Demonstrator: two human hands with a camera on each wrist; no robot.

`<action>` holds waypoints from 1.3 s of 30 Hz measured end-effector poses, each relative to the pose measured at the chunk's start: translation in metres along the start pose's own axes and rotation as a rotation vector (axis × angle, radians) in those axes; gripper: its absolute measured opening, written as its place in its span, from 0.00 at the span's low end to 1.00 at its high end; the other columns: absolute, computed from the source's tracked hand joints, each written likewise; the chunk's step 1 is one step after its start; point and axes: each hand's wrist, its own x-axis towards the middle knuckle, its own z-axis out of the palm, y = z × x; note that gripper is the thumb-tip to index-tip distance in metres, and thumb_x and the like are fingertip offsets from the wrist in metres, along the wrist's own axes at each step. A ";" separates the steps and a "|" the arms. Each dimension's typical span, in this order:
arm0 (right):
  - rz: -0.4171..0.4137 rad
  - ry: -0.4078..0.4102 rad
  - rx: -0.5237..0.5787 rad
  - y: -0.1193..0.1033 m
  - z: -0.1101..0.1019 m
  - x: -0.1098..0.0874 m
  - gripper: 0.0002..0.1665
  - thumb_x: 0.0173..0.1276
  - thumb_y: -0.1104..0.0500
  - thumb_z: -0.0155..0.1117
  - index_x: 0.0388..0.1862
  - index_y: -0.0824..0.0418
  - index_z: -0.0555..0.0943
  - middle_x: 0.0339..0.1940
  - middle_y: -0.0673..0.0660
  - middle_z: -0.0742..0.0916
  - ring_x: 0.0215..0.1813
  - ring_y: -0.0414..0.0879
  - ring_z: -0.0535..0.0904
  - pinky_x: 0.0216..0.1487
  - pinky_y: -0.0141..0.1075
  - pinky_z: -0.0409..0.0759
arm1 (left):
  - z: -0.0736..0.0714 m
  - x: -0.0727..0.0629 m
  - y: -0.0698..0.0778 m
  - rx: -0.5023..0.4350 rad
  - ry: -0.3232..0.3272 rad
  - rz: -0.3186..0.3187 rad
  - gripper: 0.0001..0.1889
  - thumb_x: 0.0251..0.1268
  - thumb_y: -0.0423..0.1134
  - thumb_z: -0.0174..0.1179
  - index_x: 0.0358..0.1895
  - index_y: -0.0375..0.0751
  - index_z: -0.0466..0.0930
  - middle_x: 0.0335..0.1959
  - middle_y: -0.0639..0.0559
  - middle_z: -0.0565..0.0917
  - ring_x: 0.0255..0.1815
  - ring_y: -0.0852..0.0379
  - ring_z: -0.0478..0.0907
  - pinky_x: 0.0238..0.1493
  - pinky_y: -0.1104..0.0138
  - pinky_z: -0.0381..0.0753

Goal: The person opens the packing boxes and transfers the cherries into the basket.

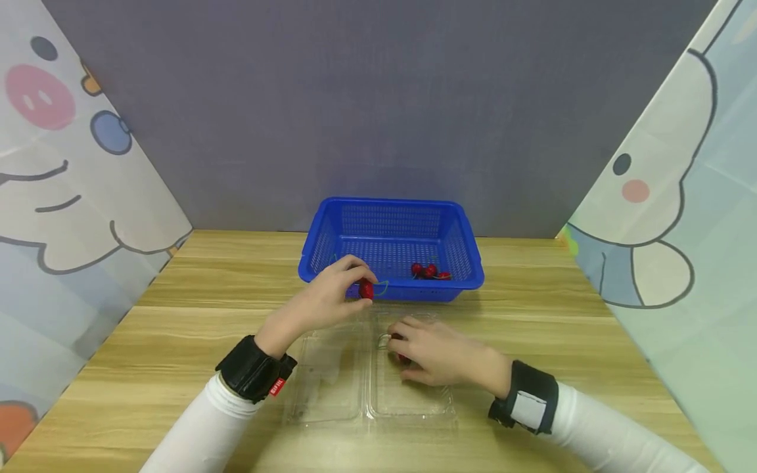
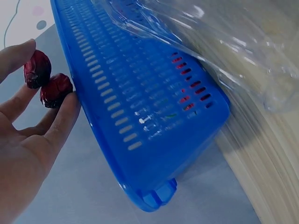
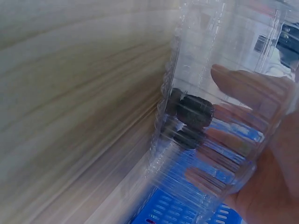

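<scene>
My left hand (image 1: 322, 295) is at the front left rim of the blue basket (image 1: 310, 253). It pinches red cherries (image 1: 367, 290) with green stems between thumb and fingers. Two of them show in the left wrist view, a cherry (image 2: 37, 69) by the thumb and another cherry (image 2: 56, 90) by the fingertips. Lower and to the right, my right hand (image 1: 434, 351) reaches into the right half of an opened clear plastic box (image 1: 328, 378). Its curled fingers hold cherries (image 1: 403, 359), which look dark through the plastic wall in the right wrist view.
Several cherries (image 1: 430, 270) lie in the basket's front right corner. The box lies on the wooden table (image 1: 532, 328) right before the basket. A grey wall (image 1: 378, 98) rises behind, and cartoon-printed panels (image 1: 662, 197) stand on both sides.
</scene>
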 end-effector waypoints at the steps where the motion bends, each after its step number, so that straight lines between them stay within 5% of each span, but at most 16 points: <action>1: 0.004 -0.006 -0.002 0.000 0.000 0.000 0.27 0.69 0.41 0.71 0.59 0.55 0.81 0.63 0.55 0.81 0.64 0.49 0.76 0.58 0.42 0.81 | -0.001 0.001 -0.001 0.005 0.004 -0.007 0.13 0.66 0.34 0.71 0.52 0.40 0.83 0.55 0.45 0.77 0.51 0.51 0.78 0.47 0.60 0.81; 18: 0.032 -0.065 0.008 0.001 0.001 0.001 0.26 0.64 0.49 0.77 0.59 0.54 0.82 0.59 0.54 0.80 0.61 0.48 0.75 0.59 0.39 0.80 | -0.010 0.010 -0.015 0.067 0.057 -0.195 0.16 0.67 0.37 0.70 0.55 0.39 0.82 0.56 0.42 0.75 0.49 0.49 0.76 0.45 0.59 0.81; 30: 0.036 -0.055 0.063 0.002 0.006 0.002 0.12 0.66 0.51 0.76 0.42 0.51 0.82 0.43 0.48 0.78 0.40 0.38 0.74 0.43 0.33 0.79 | -0.011 0.017 -0.029 0.087 0.045 -0.252 0.15 0.70 0.40 0.68 0.55 0.38 0.82 0.55 0.41 0.76 0.55 0.47 0.75 0.48 0.56 0.80; 39: 0.041 -0.036 0.082 0.000 0.007 0.003 0.09 0.68 0.50 0.74 0.40 0.51 0.84 0.44 0.48 0.81 0.43 0.39 0.79 0.48 0.33 0.81 | -0.015 0.022 -0.034 0.089 0.055 -0.273 0.15 0.69 0.39 0.68 0.54 0.37 0.82 0.52 0.41 0.78 0.56 0.45 0.74 0.50 0.53 0.78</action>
